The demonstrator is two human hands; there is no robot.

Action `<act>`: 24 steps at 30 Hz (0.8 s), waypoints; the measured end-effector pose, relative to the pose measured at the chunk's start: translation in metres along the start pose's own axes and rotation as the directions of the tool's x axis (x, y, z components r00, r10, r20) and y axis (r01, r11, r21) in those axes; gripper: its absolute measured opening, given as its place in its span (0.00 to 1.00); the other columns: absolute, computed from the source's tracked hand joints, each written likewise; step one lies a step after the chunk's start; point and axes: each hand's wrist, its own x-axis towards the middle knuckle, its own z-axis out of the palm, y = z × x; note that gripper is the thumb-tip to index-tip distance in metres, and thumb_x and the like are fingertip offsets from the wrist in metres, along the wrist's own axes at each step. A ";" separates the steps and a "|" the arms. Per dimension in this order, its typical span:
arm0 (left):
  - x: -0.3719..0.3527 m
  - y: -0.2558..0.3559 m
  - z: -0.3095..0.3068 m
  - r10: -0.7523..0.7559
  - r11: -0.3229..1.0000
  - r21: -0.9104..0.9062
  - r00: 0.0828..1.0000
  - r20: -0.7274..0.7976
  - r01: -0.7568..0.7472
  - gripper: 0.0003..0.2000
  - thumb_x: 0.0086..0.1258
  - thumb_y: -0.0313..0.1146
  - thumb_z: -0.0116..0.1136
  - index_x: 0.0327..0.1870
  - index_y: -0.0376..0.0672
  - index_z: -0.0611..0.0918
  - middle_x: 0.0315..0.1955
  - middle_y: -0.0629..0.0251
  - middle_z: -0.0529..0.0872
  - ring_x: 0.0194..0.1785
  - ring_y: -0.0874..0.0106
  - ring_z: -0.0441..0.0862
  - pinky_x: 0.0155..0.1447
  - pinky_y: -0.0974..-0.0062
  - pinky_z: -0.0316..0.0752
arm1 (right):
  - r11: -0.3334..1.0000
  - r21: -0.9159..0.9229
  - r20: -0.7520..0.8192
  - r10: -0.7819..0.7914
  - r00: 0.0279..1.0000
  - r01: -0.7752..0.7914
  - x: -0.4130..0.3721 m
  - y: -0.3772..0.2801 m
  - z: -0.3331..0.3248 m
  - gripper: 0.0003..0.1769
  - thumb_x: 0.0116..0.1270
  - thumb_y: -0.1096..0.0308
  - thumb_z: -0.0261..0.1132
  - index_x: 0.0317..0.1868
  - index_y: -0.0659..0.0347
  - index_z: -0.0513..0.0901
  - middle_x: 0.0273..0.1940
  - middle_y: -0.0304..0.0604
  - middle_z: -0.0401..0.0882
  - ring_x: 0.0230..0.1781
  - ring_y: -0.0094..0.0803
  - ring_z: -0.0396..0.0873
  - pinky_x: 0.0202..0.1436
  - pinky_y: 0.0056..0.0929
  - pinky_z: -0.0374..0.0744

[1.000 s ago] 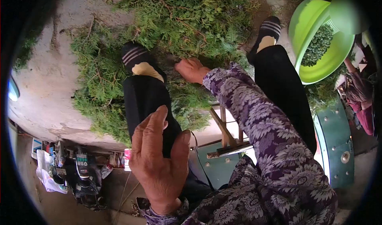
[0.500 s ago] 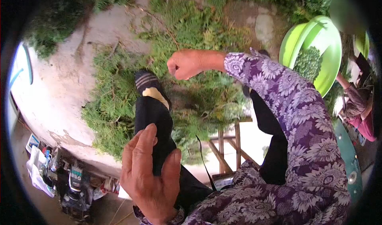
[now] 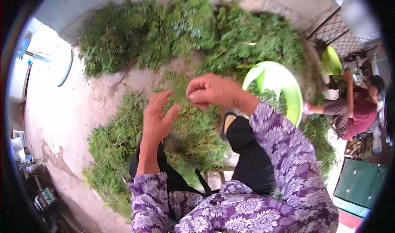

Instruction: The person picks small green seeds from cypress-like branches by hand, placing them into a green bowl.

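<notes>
My left hand (image 3: 158, 114) is held over the cut green branches, its fingers curved and the thumb apart from them, with nothing in it. To its right, my right hand (image 3: 212, 92) has its fingers curled in toward the thumb; whatever it may hold is hidden. The two hands are close but not touching. Below them a heap of leafy branches (image 3: 119, 142) covers the floor between and around my feet. Near my right wrist stands a lime-green basin (image 3: 293, 97) with small green pieces (image 3: 269, 98) heaped inside.
A long pile of green branches (image 3: 177, 27) lies along the wall. At the right, another person (image 3: 358, 109) sits near a second green basin (image 3: 331, 61). A dark green panel (image 3: 358, 179) is at the lower right, and dark items (image 3: 45, 198) stand at the lower left.
My left hand has lifted away from my body to beside the right hand. The view has shifted, bringing the wall pile and the other person further into sight. The right hand stays curled.
</notes>
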 end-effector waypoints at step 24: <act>0.057 0.032 0.014 -0.202 0.728 -0.566 0.910 0.363 0.388 0.09 0.64 0.33 0.53 0.34 0.35 0.79 0.16 0.76 0.71 0.19 0.85 0.63 0.22 0.85 0.58 | 0.791 0.585 -0.396 0.086 0.914 0.179 -0.007 0.025 -0.015 0.17 0.66 0.58 0.54 0.48 0.62 0.73 0.36 0.39 0.77 0.28 0.20 0.75 0.27 0.17 0.72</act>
